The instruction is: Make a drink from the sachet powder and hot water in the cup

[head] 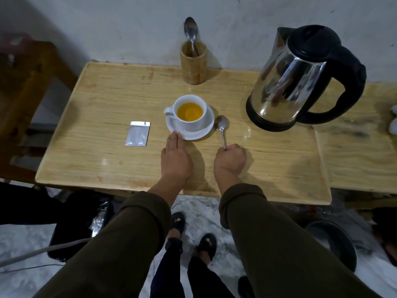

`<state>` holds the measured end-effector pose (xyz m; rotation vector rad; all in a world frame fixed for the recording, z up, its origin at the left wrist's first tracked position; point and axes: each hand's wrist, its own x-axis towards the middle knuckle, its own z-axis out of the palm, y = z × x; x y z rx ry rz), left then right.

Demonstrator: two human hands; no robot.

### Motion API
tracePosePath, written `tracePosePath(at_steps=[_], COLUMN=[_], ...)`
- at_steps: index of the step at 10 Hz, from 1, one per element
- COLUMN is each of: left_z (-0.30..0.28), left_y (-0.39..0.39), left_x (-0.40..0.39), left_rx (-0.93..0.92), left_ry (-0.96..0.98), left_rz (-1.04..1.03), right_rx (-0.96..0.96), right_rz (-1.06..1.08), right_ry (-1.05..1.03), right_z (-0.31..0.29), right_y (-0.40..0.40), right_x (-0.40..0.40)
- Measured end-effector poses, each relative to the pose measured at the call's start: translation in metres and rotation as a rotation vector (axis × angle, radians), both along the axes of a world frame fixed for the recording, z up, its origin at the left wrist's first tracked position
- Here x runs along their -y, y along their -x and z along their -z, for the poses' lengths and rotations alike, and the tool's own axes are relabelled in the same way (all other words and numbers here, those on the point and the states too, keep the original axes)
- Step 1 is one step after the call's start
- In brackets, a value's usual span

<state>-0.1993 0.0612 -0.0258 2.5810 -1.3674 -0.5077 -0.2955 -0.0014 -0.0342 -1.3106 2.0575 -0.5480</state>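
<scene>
A white cup [189, 102] holding orange-yellow liquid stands on a white saucer [206, 131] near the middle of the wooden table [107, 100]. My left hand [175, 157] lies flat on the table, fingers together, fingertips touching the saucer's front rim. My right hand [232, 159] is closed around the handle of a metal spoon [222, 127], whose bowl rests on the table just right of the saucer. A silver sachet [138, 136] lies flat to the left of the cup, its top edge torn open.
A steel kettle [300, 80] with black lid and handle stands at the back right. A bamboo holder [193, 63] with another spoon [190, 31] stands at the back against the wall. A wooden chair [25, 87] is left of the table.
</scene>
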Motion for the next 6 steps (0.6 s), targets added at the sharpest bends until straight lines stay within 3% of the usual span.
tracePosePath(at_steps=[6], left_z=[-0.0015], left_y=[-0.002], left_x=[-0.0019], left_rx=[-0.026], left_ry=[0.031], left_rz=[0.023], right_rx=[-0.053], right_rz=[0.007], right_ry=[0.062], right_z=[-0.0053], right_y=[0.004], right_x=[-0.0103])
